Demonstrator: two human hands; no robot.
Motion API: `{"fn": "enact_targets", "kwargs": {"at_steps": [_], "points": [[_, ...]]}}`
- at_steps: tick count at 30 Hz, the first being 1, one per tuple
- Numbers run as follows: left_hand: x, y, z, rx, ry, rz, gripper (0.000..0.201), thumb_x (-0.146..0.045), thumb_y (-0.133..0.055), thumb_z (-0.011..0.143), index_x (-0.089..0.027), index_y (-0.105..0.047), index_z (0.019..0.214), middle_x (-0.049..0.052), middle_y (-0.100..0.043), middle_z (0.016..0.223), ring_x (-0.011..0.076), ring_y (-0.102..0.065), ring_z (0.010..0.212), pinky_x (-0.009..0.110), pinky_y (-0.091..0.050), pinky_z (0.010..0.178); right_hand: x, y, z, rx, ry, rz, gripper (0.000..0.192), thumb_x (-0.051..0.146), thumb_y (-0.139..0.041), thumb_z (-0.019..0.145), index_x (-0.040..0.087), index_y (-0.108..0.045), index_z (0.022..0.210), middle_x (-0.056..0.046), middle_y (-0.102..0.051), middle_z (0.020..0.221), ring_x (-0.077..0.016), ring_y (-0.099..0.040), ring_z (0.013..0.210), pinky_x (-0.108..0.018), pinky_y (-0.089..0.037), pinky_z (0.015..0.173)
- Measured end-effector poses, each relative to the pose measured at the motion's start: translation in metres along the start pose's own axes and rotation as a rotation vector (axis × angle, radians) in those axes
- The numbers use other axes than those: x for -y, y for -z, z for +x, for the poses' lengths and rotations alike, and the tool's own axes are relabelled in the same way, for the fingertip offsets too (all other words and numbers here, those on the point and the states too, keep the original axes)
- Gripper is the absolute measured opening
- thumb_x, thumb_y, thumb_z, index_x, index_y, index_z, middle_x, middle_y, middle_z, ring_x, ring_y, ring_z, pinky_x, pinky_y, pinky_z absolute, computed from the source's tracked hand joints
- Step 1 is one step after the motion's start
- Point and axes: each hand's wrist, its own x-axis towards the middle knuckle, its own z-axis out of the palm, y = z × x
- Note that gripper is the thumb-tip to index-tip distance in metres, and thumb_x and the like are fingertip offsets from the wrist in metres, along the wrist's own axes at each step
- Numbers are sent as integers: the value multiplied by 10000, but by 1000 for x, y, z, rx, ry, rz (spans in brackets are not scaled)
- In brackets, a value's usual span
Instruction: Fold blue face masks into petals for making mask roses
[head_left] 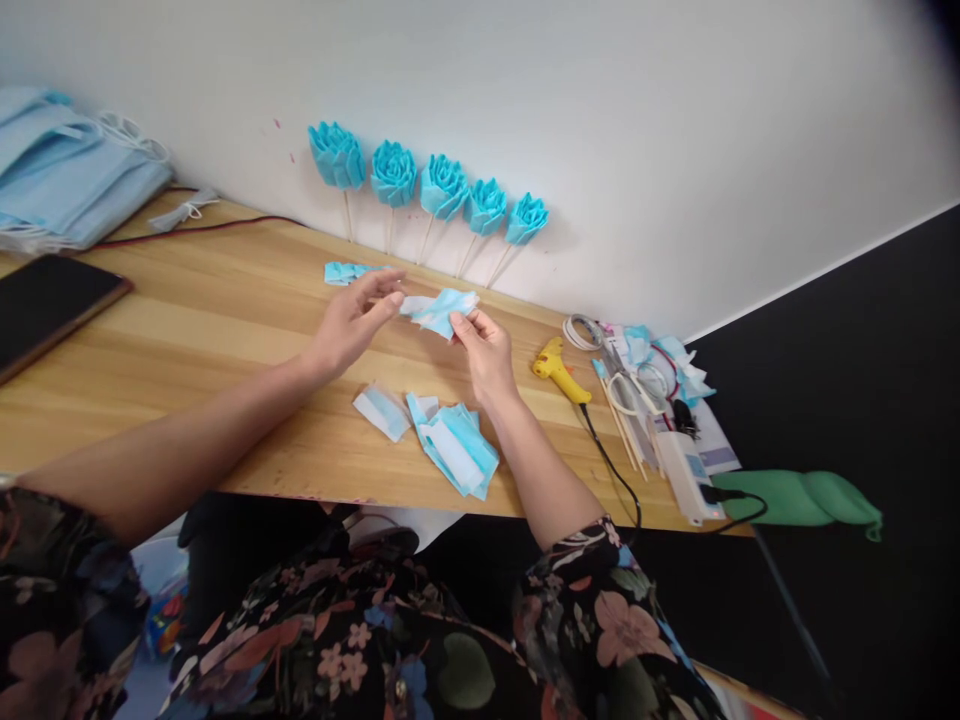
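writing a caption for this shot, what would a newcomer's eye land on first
Most likely the row of five blue flowers on thin sticks, lined up along the white wall at the back of the table. Next, the bright yellow glue gun toward the table's right end. Then, near the middle, the right hand pinching a blue-and-white piece, the left hand close beside it.
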Motion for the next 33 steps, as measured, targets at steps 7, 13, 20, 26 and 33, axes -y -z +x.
{"fn": "enact_targets", "kwargs": {"at_steps": [7,13,20,26,33], "points": [[-7,-8,-9,215,-207,204,490,-379,-712,821,-207,-682,1279,104,-640,1412,302,-537,1360,471,-345,1186,-2,-5,-3,85,-79,71,448,666,-649,810,229,-613,715,7,-629,735,-137,-598,747,-288,-507,775],[8,-5,-2,147,140,-230,302,-302,-704,822,-191,-739,1101,82,-769,1128,253,-699,1080,374,-556,940,2,3,1,-3,-90,138,466,688,-645,811,231,-706,882,-48,-722,870,-174,-657,847,-322,-537,798],[8,-5,-1,253,299,-523,313,-255,-790,753,-171,-734,1050,84,-762,1085,217,-724,960,348,-605,846,-3,5,8,-18,-77,149,604,657,-735,721,279,-638,1182,-51,-680,1229,-195,-632,1128,-337,-537,925],[4,-6,-3,321,334,-563,372,-264,-829,731,-186,-738,1083,77,-766,1077,212,-729,932,329,-607,830,-7,0,2,98,-117,146,591,577,-798,699,297,-668,1203,-25,-734,1119,-203,-664,1058,-358,-551,927],[4,-4,-2,227,336,-511,386,-370,-819,775,-189,-747,1109,89,-773,1067,191,-741,838,301,-597,773,-8,3,4,42,-135,124,536,590,-784,692,243,-722,1095,-32,-753,1074,-194,-679,993,-327,-552,879]]}}
